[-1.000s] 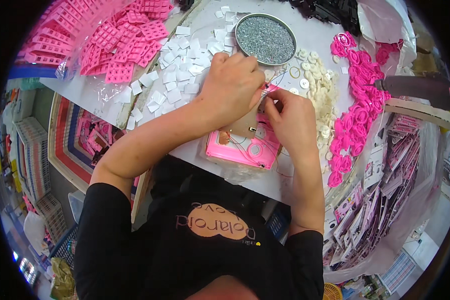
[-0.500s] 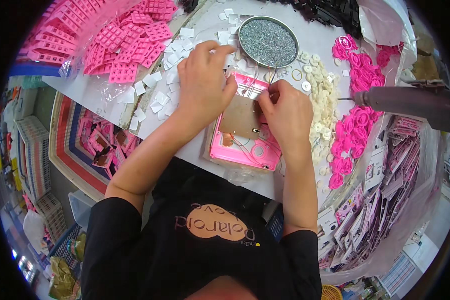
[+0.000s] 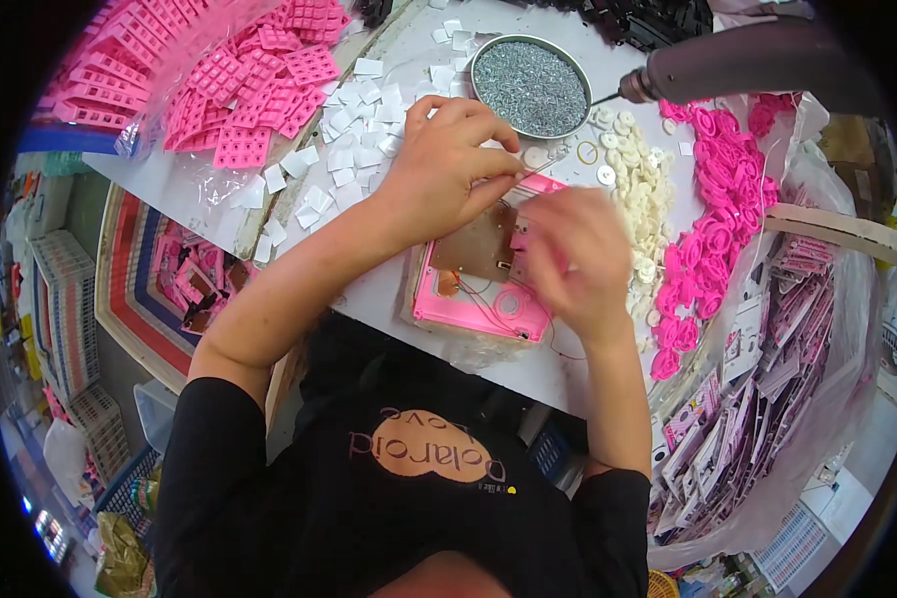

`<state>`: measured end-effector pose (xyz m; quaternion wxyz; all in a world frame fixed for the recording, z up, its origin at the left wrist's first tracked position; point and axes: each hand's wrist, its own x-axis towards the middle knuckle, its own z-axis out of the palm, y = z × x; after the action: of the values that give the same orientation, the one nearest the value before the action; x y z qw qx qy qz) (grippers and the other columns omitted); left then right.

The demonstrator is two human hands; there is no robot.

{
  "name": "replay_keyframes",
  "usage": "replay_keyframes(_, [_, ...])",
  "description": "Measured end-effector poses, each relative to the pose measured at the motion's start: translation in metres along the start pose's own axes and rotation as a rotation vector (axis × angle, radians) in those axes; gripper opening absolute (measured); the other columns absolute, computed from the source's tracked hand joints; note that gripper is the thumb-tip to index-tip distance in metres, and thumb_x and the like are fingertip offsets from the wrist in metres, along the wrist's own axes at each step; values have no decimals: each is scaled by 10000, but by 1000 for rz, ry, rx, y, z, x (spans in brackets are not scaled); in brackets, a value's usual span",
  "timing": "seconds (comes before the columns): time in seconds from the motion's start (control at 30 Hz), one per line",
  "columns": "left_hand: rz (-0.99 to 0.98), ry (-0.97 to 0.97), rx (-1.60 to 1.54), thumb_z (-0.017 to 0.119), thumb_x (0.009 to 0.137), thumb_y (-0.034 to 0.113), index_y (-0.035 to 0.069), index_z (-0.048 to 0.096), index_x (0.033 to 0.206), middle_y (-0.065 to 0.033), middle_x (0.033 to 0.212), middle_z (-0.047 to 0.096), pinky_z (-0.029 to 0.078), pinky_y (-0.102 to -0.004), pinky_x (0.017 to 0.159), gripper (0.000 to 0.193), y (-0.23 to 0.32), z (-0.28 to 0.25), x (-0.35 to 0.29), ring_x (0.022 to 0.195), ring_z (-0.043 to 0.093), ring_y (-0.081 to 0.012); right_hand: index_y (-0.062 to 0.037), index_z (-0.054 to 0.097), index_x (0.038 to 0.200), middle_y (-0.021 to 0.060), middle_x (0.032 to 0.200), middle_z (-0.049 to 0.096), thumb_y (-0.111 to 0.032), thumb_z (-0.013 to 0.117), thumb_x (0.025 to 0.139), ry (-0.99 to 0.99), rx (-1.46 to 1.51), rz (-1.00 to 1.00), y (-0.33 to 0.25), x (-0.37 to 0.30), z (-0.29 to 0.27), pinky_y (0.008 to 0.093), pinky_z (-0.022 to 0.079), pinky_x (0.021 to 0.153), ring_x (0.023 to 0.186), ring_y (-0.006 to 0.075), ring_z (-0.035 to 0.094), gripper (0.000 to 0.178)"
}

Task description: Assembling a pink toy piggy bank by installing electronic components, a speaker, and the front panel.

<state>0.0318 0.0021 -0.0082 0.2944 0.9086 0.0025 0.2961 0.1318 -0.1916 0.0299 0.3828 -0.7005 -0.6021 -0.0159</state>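
Note:
A pink plastic casing [image 3: 439,306] lies on the white table in front of me, with a brown circuit board [image 3: 471,247] and thin wires in it. Over the casing's far end is my left hand [image 3: 448,169]; its thumb and forefinger pinch thin wires [image 3: 543,165] there. My right hand [image 3: 580,254] hovers over the casing's right side, smeared by motion, so its fingers cannot be made out. Beyond the casing, a round dish [image 3: 475,92] holds small grey screws. An electric screwdriver [image 3: 728,75] reaches in from the upper right, its bit tip beside the dish.
White square pieces [image 3: 344,149] lie scattered left of the dish. Pink keypad-like parts [image 3: 239,100] fill the far left. Cream round parts [image 3: 633,189] and pink rings [image 3: 713,239] are heaped at right. Printed cards [image 3: 747,429] fill a bag; a striped box [image 3: 130,289] stands lower left.
My left hand has moved right and its fingers have closed onto the wires. My right hand has left the board's edge and is moving. The screwdriver has swung toward the dish.

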Motion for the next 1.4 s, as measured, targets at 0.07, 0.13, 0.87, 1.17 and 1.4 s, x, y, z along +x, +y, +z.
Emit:
replay_keyframes(0.07, [43,-32,-4,778,823,184,168,777,935,43,1065,676,304,-490,1051,112,2,-2,1,1143,572,-195,-67,719,1115,117,1173,667,33,701,749,61,-127,87,-7,15,-4,390,547,849,1067,316,605,380])
replay_keyframes(0.13, [50,-32,3,780,826,184,168,778,934,44,1041,678,309,-479,1045,110,5,-3,1,1113,582,-186,-90,690,1225,127,1246,638,25,699,784,-5,-216,123,-1,19,-3,393,541,860,1067,329,597,456])
replay_keyframes(0.87, [-110,-69,106,757,808,227,167,714,838,35,807,636,295,-537,1020,80,18,-5,-4,936,587,-191,-76,681,800,69,818,640,-111,707,738,-369,-483,44,-5,25,-8,405,489,726,854,276,616,76])
replay_keyframes(1.17, [348,-522,312,715,798,231,174,793,907,-27,972,695,322,-560,1112,145,26,-9,42,1087,596,-248,-63,703,863,70,812,630,-66,762,770,-247,-301,144,-31,-14,-6,397,493,674,776,267,594,110])
replay_keyframes(1.4, [423,-1020,479,747,788,299,175,813,894,-36,998,721,319,-481,1091,176,52,-4,69,1155,590,-234,-58,681,859,72,799,581,-50,764,766,-7,-208,245,-34,-32,10,406,467,626,741,281,555,125])
